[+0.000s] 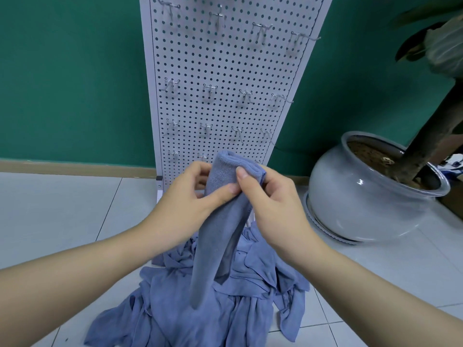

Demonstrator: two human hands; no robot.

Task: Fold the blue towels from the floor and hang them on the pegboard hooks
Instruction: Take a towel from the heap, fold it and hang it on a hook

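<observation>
Blue terry cloth, soft and limp, makes up the folded towel [220,221] held up in front of the lower part of the pegboard [225,71]. It is doubled over at the top into a thick rounded fold, and its long tail hangs straight down, thinning to a narrow end above the heap. It looks light and floppy, with a napped surface that should not slip between fingers; it will keep no shape unless held, so the layers can slide apart if the hold loosens.

The left hand [190,196] pinches it from the left, thumb laid across the front of the cloth and fingers curled behind. The right hand [270,196] pinches the fold's right edge, thumb on the front near the top, fingers wrapped behind. Both hands are closed on this one towel, near its folded top. That thick fold seems the best place to hold, since it gathers all the layers and could go over a hook.

Below lies the pile of blue towels [225,296], crumpled on the pale tiled floor [62,221]. The metal hooks [210,90] stand in rows on the white board, all that show being bare. To the right sits a round grey plant pot [363,196] against the green wall [75,83].
</observation>
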